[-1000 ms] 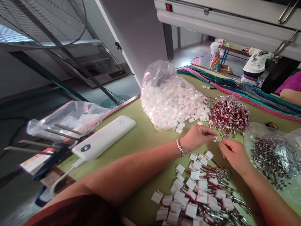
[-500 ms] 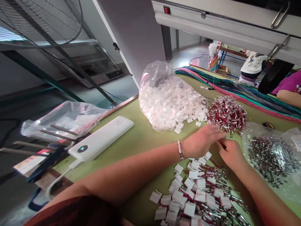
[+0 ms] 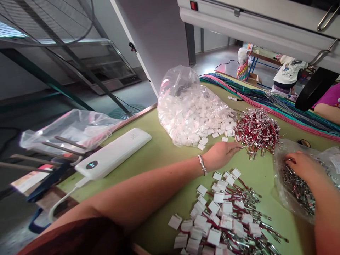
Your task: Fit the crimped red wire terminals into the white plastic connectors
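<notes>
My left hand (image 3: 221, 154), with a bracelet at the wrist, has its fingers pinched together at the left edge of a heap of short red wires with metal ends (image 3: 257, 129); what they hold is too small to name. Over the open plastic bag of small metal terminals (image 3: 299, 189) is my right hand (image 3: 304, 166), fingers curled down at the pieces, their grip hidden. White connectors with red wires (image 3: 219, 209) lie in a spread pile below my left hand. Behind it, a clear bag spills loose white housings (image 3: 191, 113).
A white power bank (image 3: 114, 154) with a cable lies at the left, near a plastic bag (image 3: 71, 129) and metal prongs. Long coloured wires (image 3: 265, 97) run along the back. A black tape roll (image 3: 304, 143) sits at the right. Other people are beyond the table.
My right hand has moved right, from beside my left hand to the bag of terminals. My left hand has shifted slightly left, its fingers now at the heap's edge.
</notes>
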Motion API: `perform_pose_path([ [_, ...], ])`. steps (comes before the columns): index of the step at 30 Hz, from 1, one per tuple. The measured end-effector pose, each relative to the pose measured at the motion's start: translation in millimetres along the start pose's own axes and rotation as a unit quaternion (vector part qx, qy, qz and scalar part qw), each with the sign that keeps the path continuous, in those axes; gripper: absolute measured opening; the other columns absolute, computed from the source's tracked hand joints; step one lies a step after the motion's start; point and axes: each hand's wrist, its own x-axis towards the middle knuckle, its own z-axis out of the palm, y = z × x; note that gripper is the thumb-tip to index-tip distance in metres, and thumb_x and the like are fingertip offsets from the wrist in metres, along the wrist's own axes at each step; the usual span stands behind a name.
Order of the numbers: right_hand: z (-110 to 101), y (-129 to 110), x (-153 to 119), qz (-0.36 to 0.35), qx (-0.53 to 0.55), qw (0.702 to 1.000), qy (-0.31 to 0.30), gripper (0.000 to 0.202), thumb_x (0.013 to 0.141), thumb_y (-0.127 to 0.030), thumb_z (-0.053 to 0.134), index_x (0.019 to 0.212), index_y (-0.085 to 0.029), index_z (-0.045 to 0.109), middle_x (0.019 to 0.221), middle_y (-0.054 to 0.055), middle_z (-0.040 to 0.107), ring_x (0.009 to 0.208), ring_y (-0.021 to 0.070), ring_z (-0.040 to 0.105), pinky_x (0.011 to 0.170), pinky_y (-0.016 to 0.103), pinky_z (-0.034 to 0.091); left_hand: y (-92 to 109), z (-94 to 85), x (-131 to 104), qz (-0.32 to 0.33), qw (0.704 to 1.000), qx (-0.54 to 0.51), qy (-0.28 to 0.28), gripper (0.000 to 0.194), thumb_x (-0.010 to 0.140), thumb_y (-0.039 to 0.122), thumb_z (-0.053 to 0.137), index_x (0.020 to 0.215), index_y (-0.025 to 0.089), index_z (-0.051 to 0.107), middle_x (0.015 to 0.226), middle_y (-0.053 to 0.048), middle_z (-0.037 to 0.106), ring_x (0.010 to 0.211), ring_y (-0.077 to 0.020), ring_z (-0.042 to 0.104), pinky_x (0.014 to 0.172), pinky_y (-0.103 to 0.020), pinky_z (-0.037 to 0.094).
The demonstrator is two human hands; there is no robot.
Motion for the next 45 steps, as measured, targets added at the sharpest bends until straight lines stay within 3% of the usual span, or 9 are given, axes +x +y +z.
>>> perform_pose_path([
  [6, 10, -4, 3, -0.029, -0.029, 0.999, 0.025, 0.02, 0.083, -0.03, 0.05, 0.077, -0.022, 0.068, 0.085, 0.009, 0.064, 0.067, 0.0214, 0.058, 0.055, 0.03, 0.033, 4, -0.1, -2, -0.019, 0.999, -0.01, -0.035, 0.03, 0.089, 0.011, 0.036, 0.1, 0.014, 0.064, 0.083, -0.004, 0.067, 0.071, -0.0115, 0.06, 0.068, -0.024, 0.048],
  [10, -6, -52, -14, -0.022, 0.079, 0.994, 0.077, 0.019, 0.086, -0.032, 0.044, 0.083, -0.022, 0.06, 0.069, 0.005, 0.064, 0.054, 0.0181, 0.053, 0.051, 0.029, 0.032, 6, 2.8, -2, 0.004, 0.999, -0.038, -0.031, 0.029, 0.094, 0.026, 0.039, 0.094, 0.013, 0.065, 0.087, -0.005, 0.068, 0.077, -0.0123, 0.059, 0.076, -0.025, 0.048],
  [13, -12, -101, -33, -0.121, 0.28, 0.951, 0.053, 0.02, 0.087, -0.038, 0.046, 0.083, -0.022, 0.059, 0.065, 0.0, 0.064, 0.054, 0.0152, 0.054, 0.054, 0.026, 0.039, 8, 4.8, -4, 0.015, 0.998, -0.038, -0.051, 0.032, 0.096, 0.032, 0.037, 0.095, 0.015, 0.065, 0.084, -0.003, 0.067, 0.073, -0.0113, 0.058, 0.072, -0.024, 0.047],
  [18, -9, -146, -52, -0.122, 0.417, 0.896, 0.094, 0.022, 0.087, -0.037, 0.048, 0.083, -0.021, 0.062, 0.065, -0.001, 0.062, 0.057, 0.0142, 0.055, 0.054, 0.024, 0.041, 17, 2.4, -10, 0.027, 0.995, 0.01, -0.091, 0.031, 0.096, 0.03, 0.036, 0.095, 0.018, 0.064, 0.074, 0.0, 0.062, 0.063, -0.0094, 0.05, 0.059, -0.021, 0.04],
  [27, -5, -143, -55, -0.098, 0.439, 0.887, 0.099, 0.023, 0.088, -0.038, 0.049, 0.081, -0.021, 0.063, 0.064, -0.001, 0.059, 0.058, 0.0146, 0.053, 0.054, 0.024, 0.041, 21, 1.4, -10, 0.009, 0.992, 0.0, -0.124, 0.033, 0.096, 0.033, 0.033, 0.092, 0.019, 0.063, 0.073, 0.002, 0.06, 0.06, -0.008, 0.049, 0.059, -0.02, 0.04],
  [31, -7, -144, -54, -0.138, 0.419, 0.893, 0.087, 0.023, 0.088, -0.036, 0.047, 0.077, -0.022, 0.061, 0.063, -0.001, 0.059, 0.058, 0.0141, 0.051, 0.056, 0.024, 0.04, 17, 1.7, -10, 0.027, 0.992, 0.034, -0.117, 0.033, 0.096, 0.034, 0.034, 0.085, 0.019, 0.061, 0.064, 0.003, 0.054, 0.056, -0.008, 0.044, 0.054, -0.02, 0.037],
  [39, -12, -137, -57, -0.132, 0.428, 0.891, -0.075, 0.028, 0.085, -0.039, 0.047, 0.065, -0.021, 0.056, 0.054, -0.004, 0.049, 0.052, 0.0128, 0.043, 0.048, 0.023, 0.034, 19, 10.3, -18, 0.126, 0.939, 0.284, -0.146, 0.022, 0.089, 0.021, 0.048, 0.107, 0.024, 0.06, 0.07, 0.001, 0.062, 0.055, -0.0129, 0.051, 0.046, -0.026, 0.029],
  [42, -7, -137, -54, -0.121, 0.438, 0.887, -0.078, 0.029, 0.085, -0.04, 0.046, 0.065, -0.021, 0.054, 0.052, -0.004, 0.05, 0.051, 0.013, 0.044, 0.048, 0.024, 0.035, 20, 8.0, -14, 0.134, 0.942, 0.278, -0.13, 0.019, 0.092, 0.026, 0.046, 0.104, 0.023, 0.061, 0.073, 0.0, 0.062, 0.061, -0.0133, 0.055, 0.052, -0.025, 0.037],
  [45, -1, -137, -49, -0.131, 0.414, 0.899, -0.051, 0.027, 0.086, -0.038, 0.047, 0.067, -0.021, 0.056, 0.057, -0.002, 0.056, 0.054, 0.0142, 0.049, 0.051, 0.025, 0.038, 14, -5.0, -4, 0.177, 0.953, 0.235, -0.077, 0.027, 0.096, 0.038, 0.043, 0.103, 0.022, 0.063, 0.088, -0.003, 0.064, 0.083, -0.0158, 0.058, 0.072, -0.027, 0.046],
])
